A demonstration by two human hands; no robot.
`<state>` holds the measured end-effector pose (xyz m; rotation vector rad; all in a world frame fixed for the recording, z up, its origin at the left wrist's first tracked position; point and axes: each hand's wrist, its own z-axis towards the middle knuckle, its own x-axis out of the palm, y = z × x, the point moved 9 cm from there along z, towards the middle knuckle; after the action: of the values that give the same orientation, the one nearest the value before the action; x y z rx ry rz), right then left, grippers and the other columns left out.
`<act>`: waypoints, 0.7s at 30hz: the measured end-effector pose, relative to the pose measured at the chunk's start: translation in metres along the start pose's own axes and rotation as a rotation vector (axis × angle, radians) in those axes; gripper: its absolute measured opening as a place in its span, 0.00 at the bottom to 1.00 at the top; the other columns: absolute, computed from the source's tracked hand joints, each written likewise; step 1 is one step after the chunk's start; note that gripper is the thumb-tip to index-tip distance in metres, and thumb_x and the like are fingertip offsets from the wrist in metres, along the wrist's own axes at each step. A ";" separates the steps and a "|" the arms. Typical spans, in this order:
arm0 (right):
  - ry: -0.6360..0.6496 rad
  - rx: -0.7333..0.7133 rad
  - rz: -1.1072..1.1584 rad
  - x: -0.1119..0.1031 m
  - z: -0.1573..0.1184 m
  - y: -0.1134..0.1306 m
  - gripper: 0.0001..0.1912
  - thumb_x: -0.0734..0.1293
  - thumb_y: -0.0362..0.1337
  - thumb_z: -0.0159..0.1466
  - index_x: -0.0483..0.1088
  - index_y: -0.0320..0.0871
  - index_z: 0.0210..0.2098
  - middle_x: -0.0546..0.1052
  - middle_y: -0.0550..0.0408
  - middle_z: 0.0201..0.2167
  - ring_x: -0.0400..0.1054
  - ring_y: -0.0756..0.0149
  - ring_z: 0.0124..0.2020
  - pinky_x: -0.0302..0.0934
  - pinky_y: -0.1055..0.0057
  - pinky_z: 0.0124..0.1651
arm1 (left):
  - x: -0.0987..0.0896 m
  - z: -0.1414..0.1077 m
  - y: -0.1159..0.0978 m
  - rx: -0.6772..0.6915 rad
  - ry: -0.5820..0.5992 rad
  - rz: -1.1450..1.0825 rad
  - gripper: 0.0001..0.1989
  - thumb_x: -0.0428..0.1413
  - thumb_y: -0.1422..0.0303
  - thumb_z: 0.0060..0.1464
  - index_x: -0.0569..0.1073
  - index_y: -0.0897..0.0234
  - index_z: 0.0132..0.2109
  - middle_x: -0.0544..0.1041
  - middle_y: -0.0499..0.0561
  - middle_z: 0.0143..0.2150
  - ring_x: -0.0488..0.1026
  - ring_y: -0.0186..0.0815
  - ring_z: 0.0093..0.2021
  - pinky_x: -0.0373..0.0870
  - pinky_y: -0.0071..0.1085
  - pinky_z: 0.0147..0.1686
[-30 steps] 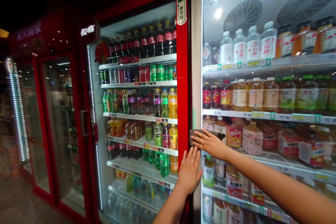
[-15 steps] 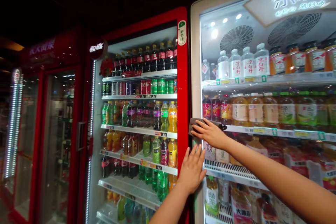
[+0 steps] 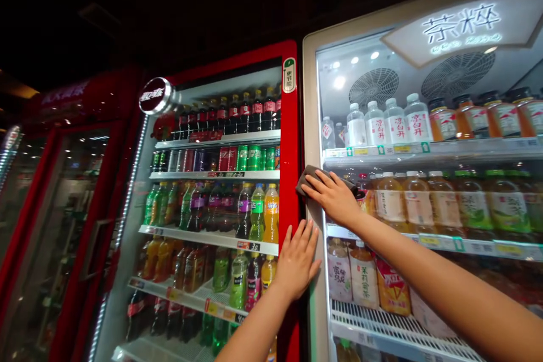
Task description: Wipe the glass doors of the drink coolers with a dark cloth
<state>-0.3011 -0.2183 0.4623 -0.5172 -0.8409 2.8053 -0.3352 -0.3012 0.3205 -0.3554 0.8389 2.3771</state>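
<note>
My right hand presses a dark grey cloth against the pale frame of the right-hand drinks fridge. Its fingers lie over the cloth, and part of the cloth sticks out on both sides. Below it, my left hand lies with fingers stretched upward where the pale frame meets the red fridge's edge. Nothing is visible in the left hand. Behind the right hand and forearm, the glass door shows bottled teas, some hidden by the arm.
The red fridge to the left holds cola bottles, cans and soft drinks on shelves. Farther left stands another dark red cabinet with a door handle. A lit sign tops the right fridge. A narrow dark gap separates the two fridges.
My right hand and the cloth have moved up along the pale frame. My left hand has also shifted upward. The view has tilted, so the fridges sit lower in the picture.
</note>
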 end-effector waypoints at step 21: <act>-0.086 0.278 -0.175 -0.021 0.124 -0.092 0.29 0.54 0.29 0.69 0.64 0.51 0.67 0.64 0.50 0.70 0.57 0.47 0.70 0.61 0.43 0.62 | -0.018 0.100 0.078 0.134 -0.293 0.009 0.36 0.45 0.57 0.69 0.41 0.62 0.76 0.52 0.52 0.77 0.45 0.43 0.77 0.41 0.50 0.74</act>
<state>-0.3229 -0.2093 0.6166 -0.2674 -0.4710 2.7343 -0.3735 -0.2942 0.4430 0.0501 0.8544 2.2921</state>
